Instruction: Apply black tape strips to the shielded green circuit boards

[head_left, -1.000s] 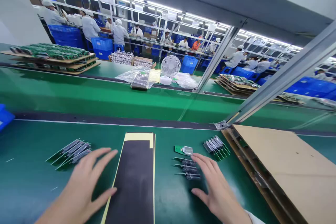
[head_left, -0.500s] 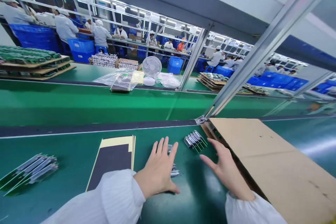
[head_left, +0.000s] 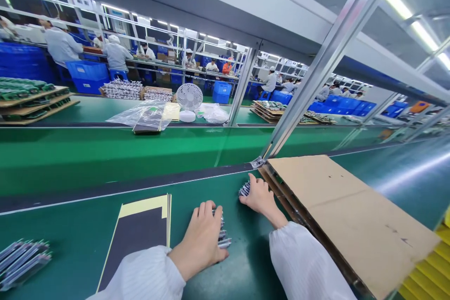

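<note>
My left hand [head_left: 201, 238] is curled over a row of small circuit boards with silvery metal parts [head_left: 224, 243] on the green table. Its fingers lie along the far end and the thumb is at the near end; the palm hides much of the row. Farther right, my right hand [head_left: 262, 196] is closed around a second small bunch of circuit boards [head_left: 243, 190], of which only the left side shows. To the left of my left hand lies a dark sheet with cream edges [head_left: 140, 229], apparently the top of a thin stack.
Another bunch of circuit boards [head_left: 23, 262] stands at the lower left. A stack topped by a cardboard sheet [head_left: 351, 211] lies right of my right hand. A metal post [head_left: 302, 75] rises behind it. Across the green divider stand a white fan [head_left: 190, 97] and stacked boards [head_left: 28, 98].
Both hands were spread above the boards; now their fingers have closed around the two bunches. My right hand has moved left and inward. The whole view has shifted to the right.
</note>
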`<state>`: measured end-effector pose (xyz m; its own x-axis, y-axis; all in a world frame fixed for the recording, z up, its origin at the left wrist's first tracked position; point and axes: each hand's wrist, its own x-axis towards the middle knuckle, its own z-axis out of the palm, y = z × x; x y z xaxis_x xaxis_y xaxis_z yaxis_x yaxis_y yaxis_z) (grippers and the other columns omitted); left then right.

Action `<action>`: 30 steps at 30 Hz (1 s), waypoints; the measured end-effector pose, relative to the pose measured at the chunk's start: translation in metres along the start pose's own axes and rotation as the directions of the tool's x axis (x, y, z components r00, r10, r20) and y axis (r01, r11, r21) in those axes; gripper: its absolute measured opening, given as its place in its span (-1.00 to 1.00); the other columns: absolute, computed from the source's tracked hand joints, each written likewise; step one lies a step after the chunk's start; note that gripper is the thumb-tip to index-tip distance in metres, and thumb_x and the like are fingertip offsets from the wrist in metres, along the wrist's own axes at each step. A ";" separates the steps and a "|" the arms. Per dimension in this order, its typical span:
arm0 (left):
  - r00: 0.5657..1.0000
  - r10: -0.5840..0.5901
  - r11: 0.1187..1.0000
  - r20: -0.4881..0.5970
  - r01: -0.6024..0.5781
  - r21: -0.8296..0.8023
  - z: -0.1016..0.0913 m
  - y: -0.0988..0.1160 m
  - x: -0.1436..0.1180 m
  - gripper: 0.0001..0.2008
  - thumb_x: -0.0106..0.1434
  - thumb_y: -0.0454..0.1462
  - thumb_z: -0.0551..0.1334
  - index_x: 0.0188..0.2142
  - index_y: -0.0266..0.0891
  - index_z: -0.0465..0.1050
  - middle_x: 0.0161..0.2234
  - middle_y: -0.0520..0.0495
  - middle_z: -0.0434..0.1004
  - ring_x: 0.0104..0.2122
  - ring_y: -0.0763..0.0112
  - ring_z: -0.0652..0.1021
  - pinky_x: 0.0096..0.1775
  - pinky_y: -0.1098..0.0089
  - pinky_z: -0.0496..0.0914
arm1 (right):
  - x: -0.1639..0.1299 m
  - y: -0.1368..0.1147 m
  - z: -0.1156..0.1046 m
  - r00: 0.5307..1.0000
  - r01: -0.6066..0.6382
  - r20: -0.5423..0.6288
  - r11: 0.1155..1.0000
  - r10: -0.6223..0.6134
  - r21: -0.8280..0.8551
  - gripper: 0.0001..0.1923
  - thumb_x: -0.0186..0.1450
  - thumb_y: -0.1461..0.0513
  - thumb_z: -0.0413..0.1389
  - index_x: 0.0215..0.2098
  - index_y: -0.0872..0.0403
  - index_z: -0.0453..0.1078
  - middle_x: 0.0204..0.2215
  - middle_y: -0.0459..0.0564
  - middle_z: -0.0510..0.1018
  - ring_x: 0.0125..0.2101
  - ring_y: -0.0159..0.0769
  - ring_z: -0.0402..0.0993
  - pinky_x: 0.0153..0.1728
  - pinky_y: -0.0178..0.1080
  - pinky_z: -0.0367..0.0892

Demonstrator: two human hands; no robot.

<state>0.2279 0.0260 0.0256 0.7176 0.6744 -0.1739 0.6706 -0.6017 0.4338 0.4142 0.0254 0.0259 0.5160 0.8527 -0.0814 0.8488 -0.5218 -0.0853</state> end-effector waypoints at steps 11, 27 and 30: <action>1.000 0.002 1.000 -0.006 -0.002 -0.025 0.002 -0.006 -0.009 -0.13 -0.22 -0.22 0.26 0.14 -0.44 0.13 -0.05 -0.35 0.22 -0.08 -0.08 0.26 -0.02 0.06 0.19 | -0.013 0.008 -0.050 0.958 0.288 -0.021 0.955 -0.287 0.069 -0.31 0.08 0.23 0.23 0.12 0.10 0.08 0.00 0.08 0.29 -0.01 -0.09 0.22 -0.05 -0.03 0.20; 0.999 -0.023 0.998 0.037 0.025 -0.060 0.011 -0.012 -0.001 -0.23 -0.13 -0.27 0.21 0.14 -0.30 0.17 -0.07 -0.32 0.28 -0.11 -0.04 0.31 -0.10 0.08 0.24 | 0.081 0.084 -0.090 0.957 -0.284 -0.017 0.952 0.288 0.112 -0.67 0.28 0.15 0.05 -0.01 0.10 0.25 -0.07 0.05 0.38 -0.19 -0.21 0.40 -0.23 -0.07 0.37; 1.000 -0.012 0.997 0.027 0.014 -0.077 0.013 -0.012 -0.002 -0.31 -0.13 -0.32 0.20 0.09 -0.33 0.25 -0.10 -0.30 0.28 -0.14 0.01 0.32 -0.15 0.16 0.27 | 0.086 0.080 -0.088 0.942 -0.333 0.003 0.937 0.334 0.107 -0.66 0.28 0.14 0.05 -0.02 0.11 0.25 -0.07 0.06 0.38 -0.18 -0.20 0.40 -0.22 -0.06 0.37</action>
<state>0.2211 0.0264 0.0092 0.7144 0.6698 -0.2025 0.6639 -0.5575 0.4984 0.5366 0.0593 0.0991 0.7697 0.6292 -0.1083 0.6112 -0.7752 -0.1595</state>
